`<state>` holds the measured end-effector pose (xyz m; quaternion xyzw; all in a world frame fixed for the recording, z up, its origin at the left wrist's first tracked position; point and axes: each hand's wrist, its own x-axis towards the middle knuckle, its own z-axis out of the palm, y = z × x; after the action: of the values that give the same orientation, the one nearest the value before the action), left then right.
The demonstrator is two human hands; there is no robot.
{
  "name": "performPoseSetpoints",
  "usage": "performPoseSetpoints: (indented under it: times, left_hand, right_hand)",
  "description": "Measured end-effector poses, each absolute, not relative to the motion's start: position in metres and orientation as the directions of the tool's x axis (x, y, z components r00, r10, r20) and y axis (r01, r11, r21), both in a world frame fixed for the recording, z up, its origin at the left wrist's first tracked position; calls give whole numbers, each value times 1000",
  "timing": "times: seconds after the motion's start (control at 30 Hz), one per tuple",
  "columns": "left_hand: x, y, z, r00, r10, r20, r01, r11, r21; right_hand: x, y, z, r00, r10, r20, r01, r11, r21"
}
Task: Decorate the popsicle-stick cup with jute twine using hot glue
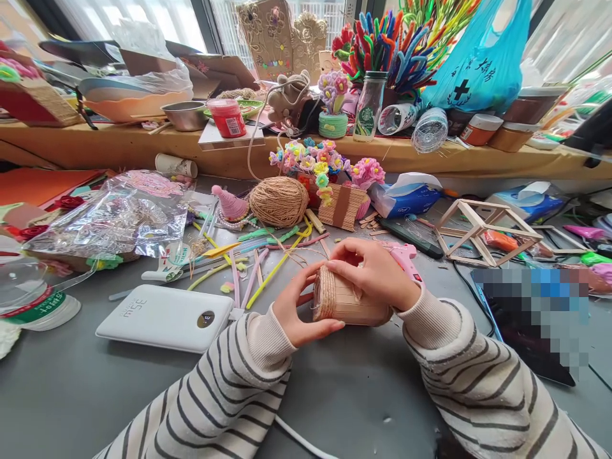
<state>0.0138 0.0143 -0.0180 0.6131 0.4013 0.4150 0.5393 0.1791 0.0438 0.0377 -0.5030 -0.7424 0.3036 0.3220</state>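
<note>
A small round container (358, 310) covered in wooden craft sticks lies on its side on the grey table, with twine (326, 306) wound round its left end. My left hand (297, 312) grips that end, thumb below and fingers behind. Over the top comes my right hand (377, 271), its fingers bent against the twine-wrapped edge; whether it also pinches a loose strand is hard to make out. Behind the hands sits a ball of twine (279, 201), and thin strands run on the table near my fingers. A pink glue gun (404, 257) lies just beyond my right wrist.
A white power bank (165, 317) lies left, with a cable. Pipe cleaners (258, 277) are scattered behind it. At right are a tablet (526, 331) and a wooden stick frame (488, 233). A crowded shelf (224, 152) runs along the back, holding a glass bottle (370, 108).
</note>
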Motion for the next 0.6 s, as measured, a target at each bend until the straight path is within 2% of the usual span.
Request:
performPoseSetpoints:
  times: [0.23,0.37,0.6]
  left_hand:
    - [7,16,-25,393,910,135,107,-191,976]
    - [6,16,-21,384,914,132,113,-189,975]
    - [7,15,-19,374,912,171,82,-216,973]
  right_hand:
    - [183,46,37,-284,952,116,479,246,-843]
    - [184,46,36,-285,949,133,428,250,-869]
    - [186,43,44,-306,934,185,430,309,-848]
